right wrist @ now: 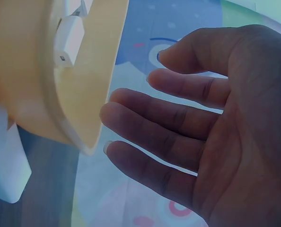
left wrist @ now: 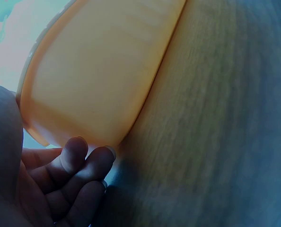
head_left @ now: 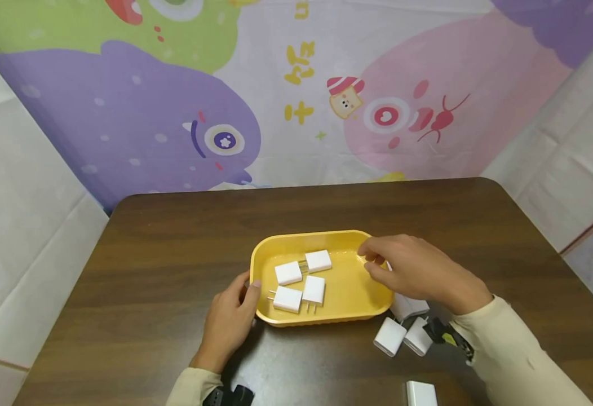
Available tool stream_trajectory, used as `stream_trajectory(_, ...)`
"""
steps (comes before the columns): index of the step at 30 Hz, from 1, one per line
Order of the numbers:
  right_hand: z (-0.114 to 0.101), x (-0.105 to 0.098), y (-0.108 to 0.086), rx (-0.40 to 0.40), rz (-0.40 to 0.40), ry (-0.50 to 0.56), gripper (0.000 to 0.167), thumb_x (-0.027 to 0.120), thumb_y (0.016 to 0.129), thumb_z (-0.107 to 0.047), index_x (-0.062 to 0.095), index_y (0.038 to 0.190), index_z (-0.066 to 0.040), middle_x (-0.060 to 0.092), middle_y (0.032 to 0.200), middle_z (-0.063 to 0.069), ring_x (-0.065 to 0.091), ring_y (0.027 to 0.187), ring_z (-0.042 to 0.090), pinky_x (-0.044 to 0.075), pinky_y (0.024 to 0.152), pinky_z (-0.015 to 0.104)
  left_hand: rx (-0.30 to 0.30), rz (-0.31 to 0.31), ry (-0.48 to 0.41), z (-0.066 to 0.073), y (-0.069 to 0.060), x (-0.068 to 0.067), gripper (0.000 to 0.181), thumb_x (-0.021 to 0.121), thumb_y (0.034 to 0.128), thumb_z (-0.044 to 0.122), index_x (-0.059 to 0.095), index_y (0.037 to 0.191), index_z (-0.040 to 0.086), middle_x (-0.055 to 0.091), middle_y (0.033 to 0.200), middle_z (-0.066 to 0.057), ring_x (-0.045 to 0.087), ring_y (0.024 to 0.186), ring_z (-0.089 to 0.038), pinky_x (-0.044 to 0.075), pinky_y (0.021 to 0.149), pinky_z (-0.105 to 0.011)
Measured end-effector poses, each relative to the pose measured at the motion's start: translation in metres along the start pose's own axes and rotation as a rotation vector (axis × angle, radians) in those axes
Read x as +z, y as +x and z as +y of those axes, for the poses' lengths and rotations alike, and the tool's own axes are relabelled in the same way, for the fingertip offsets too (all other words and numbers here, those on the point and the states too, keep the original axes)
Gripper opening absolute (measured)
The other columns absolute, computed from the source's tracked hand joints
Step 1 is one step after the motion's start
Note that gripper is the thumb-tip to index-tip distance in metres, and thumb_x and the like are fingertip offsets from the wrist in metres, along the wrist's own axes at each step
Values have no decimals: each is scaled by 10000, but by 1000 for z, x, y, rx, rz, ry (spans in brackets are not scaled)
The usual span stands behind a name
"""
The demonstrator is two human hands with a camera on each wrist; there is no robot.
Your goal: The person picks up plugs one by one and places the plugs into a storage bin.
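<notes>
A shallow yellow tray (head_left: pixel 349 282) sits on the table with several white plug-in USB chargers (head_left: pixel 287 299) in its left half, some showing metal prongs. My left hand (head_left: pixel 229 318) holds the tray's left end, thumb at the rim; in the left wrist view its fingers (left wrist: pixel 74 156) curl against the outer wall. Over the right end of the tray is my right hand (head_left: pixel 410 270). In the right wrist view its fingers are loosely extended, with nothing in them. A charger (right wrist: pixel 69 41) in the tray shows its port there.
More white chargers (head_left: pixel 390 336) lie on the brown table (head_left: pixel 175 254) by the tray's right front corner, partly hidden under my right wrist. Another white charger (head_left: pixel 421 393) is nearer the front edge of the view. A cartoon-printed cloth (head_left: pixel 296 152) hangs behind the table.
</notes>
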State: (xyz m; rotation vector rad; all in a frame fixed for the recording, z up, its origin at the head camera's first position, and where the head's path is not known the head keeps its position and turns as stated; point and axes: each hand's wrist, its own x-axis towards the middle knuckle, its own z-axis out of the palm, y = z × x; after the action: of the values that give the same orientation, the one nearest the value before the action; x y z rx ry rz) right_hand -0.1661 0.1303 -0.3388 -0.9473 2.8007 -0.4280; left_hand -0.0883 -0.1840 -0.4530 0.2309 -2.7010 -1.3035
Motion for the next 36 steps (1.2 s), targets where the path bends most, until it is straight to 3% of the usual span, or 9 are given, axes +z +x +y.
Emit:
stream_trajectory(14, 13, 9, -17, -27, 117, 44, 220, 687, 935, -197, 704, 1142, -126, 684, 978, -71, 635, 888, 115, 540, 804, 390, -3, 0, 3, 0, -1, 1, 380, 533, 1026, 330, 634, 1346, 153, 564, 722, 21, 519, 647, -153, 412, 627, -338)
stream_trajectory(28, 25, 12, -40, 84, 132, 97, 201, 690, 943, -199, 700, 1136, -145, 700, 987, -79, 639, 858, 87, 549, 748, 363, -10, -2, 3, -1, -1, 0, 388, 524, 1029, 333, 628, 1352, 145, 577, 737, 11, 521, 658, -164, 414, 623, -339)
stream_trajectory(36, 38, 18, -51, 185, 86, 73, 265, 682, 929, -220, 689, 1171, -113, 706, 987, -40, 653, 872, 147, 549, 767, 439, 0, 3, 3, -1, -1, 1, 377, 527, 1028, 323, 635, 1342, 145, 588, 736, 20, 526, 656, -156, 415, 624, -337)
